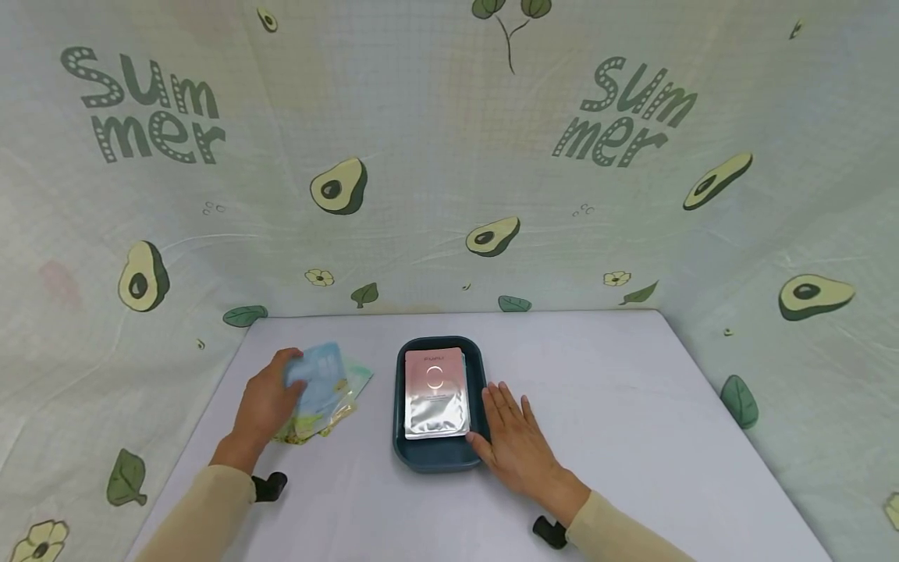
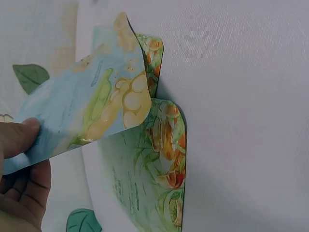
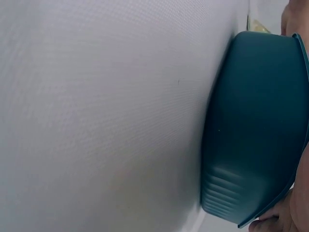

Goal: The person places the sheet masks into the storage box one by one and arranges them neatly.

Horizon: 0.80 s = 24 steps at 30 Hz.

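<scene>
On the left side of the table, my left hand (image 1: 263,404) pinches a light blue flat packet (image 1: 316,378) between thumb and fingers. Pea pods and beans are printed on it, and in the left wrist view it is tilted above green printed packets (image 2: 128,179) lying fanned on the table. My right hand (image 1: 520,449) lies with straight fingers against the right side of a dark teal tray (image 1: 437,460), thumb at its rim. Inside the tray rests a pink and silver packet (image 1: 435,394), with the edge of another showing beneath it.
The white table (image 1: 597,375) ends at a hanging cloth (image 1: 421,117) printed with avocados and leaves, which surrounds it at the back and sides. The tray stands near the middle, to the right of the fanned packets.
</scene>
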Motion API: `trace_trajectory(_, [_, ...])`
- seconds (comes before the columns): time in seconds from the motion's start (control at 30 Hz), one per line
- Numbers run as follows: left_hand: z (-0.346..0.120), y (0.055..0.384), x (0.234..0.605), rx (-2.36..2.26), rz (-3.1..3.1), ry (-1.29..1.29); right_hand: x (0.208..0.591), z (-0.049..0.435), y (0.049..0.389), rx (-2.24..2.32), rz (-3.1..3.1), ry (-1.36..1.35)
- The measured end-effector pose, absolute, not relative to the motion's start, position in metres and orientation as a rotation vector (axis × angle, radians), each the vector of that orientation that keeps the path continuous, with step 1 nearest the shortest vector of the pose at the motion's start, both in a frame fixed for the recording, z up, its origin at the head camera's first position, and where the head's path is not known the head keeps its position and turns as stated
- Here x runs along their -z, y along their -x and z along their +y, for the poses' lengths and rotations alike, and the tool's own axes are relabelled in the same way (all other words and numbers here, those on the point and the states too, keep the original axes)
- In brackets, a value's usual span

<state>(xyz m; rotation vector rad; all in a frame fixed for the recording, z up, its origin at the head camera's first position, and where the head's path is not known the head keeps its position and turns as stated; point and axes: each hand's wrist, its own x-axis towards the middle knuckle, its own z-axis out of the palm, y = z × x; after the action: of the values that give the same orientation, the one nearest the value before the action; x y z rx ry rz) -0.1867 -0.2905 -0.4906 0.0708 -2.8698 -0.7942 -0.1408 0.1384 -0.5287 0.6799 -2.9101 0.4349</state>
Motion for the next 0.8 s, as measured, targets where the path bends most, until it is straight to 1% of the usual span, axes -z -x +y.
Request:
trace_trajectory(0.3, [-0.286,0.192,0.495,1.016,-2.959,-0.164,0.53,0.138,0.141,-0.438,-2.912,-0.68])
trace_trajectory(0.4, [-0.287,0.193,0.496,1.02,-2.991,-0.16,0.53,0.138,0.141,-0.439,-2.909,-0.681])
trace_trajectory(0.6, [-0.294,0.192,0.498,1.082,-2.946,-0.238,0.531,0.138,0.142,-0.43,-2.909,-0.679])
trace_trajectory(0.8, [-0.296,0.194,0.497,1.163,-3.036,-0.162,0.53,0.138,0.142,-0.415,-2.905,-0.676])
